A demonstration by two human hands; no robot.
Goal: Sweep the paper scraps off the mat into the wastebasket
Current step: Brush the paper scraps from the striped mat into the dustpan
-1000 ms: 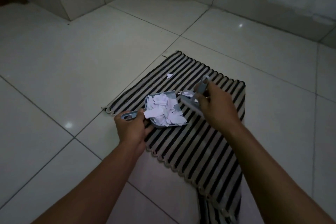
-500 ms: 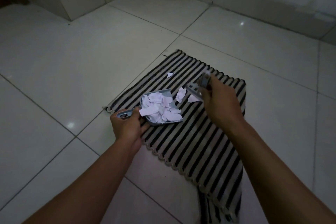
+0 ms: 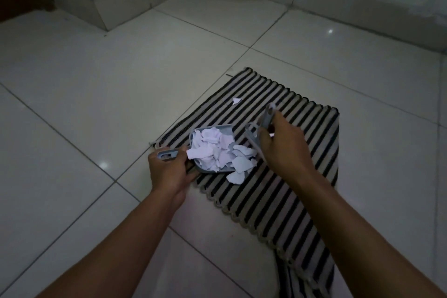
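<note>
Head view: left hand grips the dustpan handle; right hand grips a brush. Paper scraps fill the dustpan at the mat's left edge.

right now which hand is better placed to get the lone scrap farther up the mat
Right hand: holds the brush, nearer that scrap; the left hand grips the loaded dustpan.
</note>
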